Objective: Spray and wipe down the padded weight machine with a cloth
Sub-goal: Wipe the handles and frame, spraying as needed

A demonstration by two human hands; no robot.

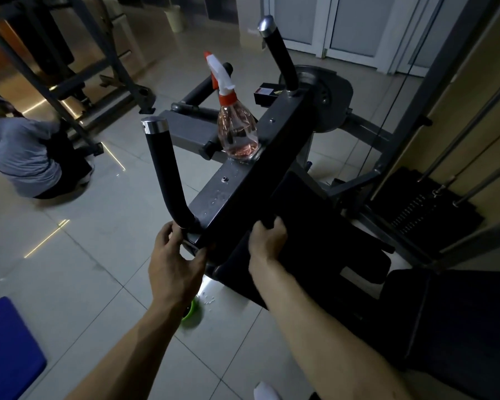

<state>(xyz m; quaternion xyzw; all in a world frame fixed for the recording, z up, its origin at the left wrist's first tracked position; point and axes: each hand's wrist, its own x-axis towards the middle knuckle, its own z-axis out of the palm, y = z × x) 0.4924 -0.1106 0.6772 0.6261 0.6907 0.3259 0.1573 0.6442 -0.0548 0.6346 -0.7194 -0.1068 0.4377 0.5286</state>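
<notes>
Now we wipe: right hand (267, 241) clenches the cloth (309, 226), left hand (176, 255) loosely steadies the frame (214, 203); next, rub the pad.

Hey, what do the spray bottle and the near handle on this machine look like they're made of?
Spray bottle: clear plastic, apparently; pinkish liquid shows through, with a white and orange trigger head. Near handle: matte black grip, likely foam or rubber, under a shiny metal-looking end cap.

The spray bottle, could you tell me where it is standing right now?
The spray bottle stands upright on the machine's dark crossbar, between its two black handles, beyond both hands in the head view.
</notes>
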